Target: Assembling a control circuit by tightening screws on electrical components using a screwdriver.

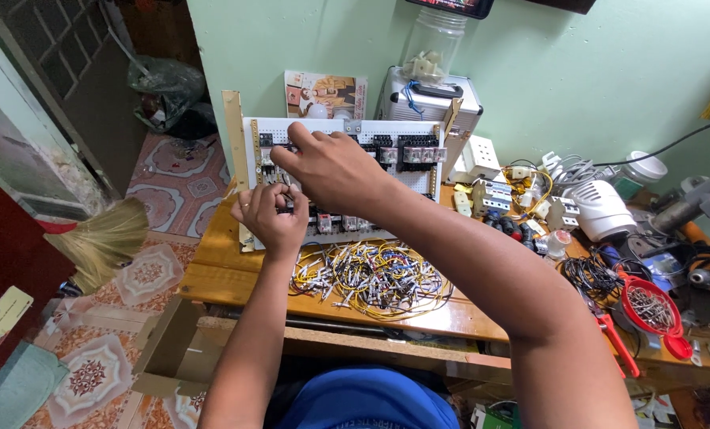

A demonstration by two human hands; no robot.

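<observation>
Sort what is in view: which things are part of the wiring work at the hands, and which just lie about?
In hand:
- white perforated panel with black components
- left hand and right hand, both at the panel
- pile of yellow and white wire pieces

Lying about:
- broom
- red bowl of screws
- clear plastic jar
- white socket block

A wooden workbench (220, 274) carries a white perforated panel (418, 131) at twelve o'clock, a tangle of short wires (375, 278) centre, a red dish of screws (650, 306) at three o'clock.
</observation>
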